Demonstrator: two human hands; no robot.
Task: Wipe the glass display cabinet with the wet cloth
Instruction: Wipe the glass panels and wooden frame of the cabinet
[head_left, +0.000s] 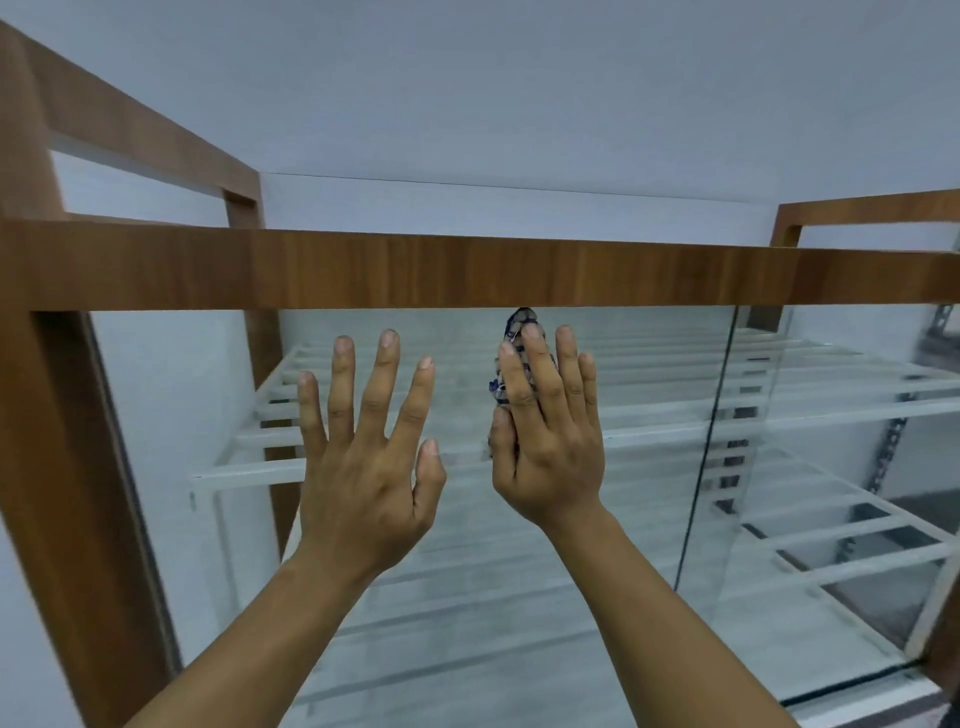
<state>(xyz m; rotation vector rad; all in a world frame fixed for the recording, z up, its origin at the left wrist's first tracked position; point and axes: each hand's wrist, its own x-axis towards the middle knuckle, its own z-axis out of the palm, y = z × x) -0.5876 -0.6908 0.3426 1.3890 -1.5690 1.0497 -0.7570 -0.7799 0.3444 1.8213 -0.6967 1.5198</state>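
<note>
At the far left stood the wooden frame (62, 467) of the glass display cabinet (519, 597), its top rail running across the view. The left hand (363, 467) lay flat against the front glass, its fingers (382, 384) spread apart and holding nothing. Just beside it, the right hand (550, 447) pressed a dark patterned cloth (511, 358) to the glass under the rail, fingers together over the cloth. White slatted shelves (779, 405) showed behind the pane to the right.
</note>
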